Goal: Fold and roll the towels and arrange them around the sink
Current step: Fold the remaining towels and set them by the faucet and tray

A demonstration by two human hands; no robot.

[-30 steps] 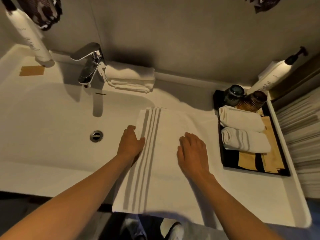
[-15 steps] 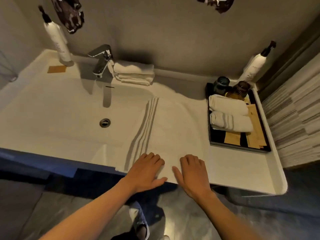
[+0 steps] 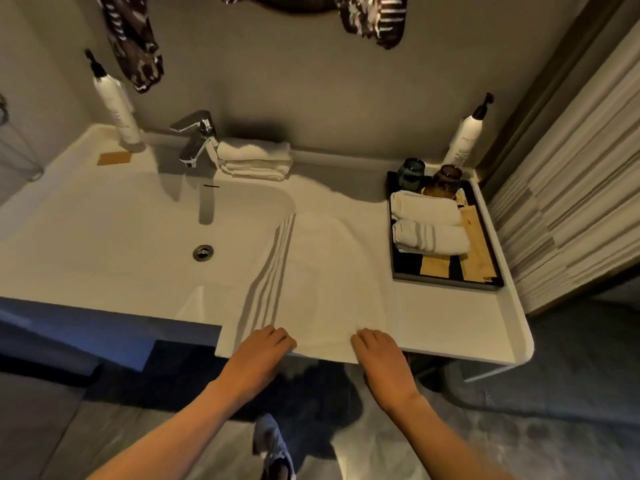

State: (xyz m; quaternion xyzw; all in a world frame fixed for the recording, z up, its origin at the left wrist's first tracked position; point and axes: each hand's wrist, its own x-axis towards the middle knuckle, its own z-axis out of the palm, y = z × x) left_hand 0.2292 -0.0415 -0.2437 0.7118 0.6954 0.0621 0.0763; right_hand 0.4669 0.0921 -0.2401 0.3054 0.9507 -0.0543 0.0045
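A white towel (image 3: 322, 278) with grey stripes along its left side lies flat on the worktop (image 3: 450, 327), its left edge drooping over the rim of the sink (image 3: 138, 237) and its near edge at the worktop's front lip. At 11 o'clock from it a folded towel stack (image 3: 256, 160) sits beside the tap (image 3: 195, 140); at 2 o'clock a black tray (image 3: 446, 278) holds two rolled towels (image 3: 427, 223), paper sachets and two dark cups (image 3: 429, 174). A pump bottle (image 3: 116, 102) stands at the back left corner, another (image 3: 465, 136) at the back right, against a grey wall. The left hand (image 3: 263, 351) and right hand (image 3: 377, 351) rest on the towel's near edge at 6 o'clock, fingers bent over it; whether they pinch the cloth I cannot tell.
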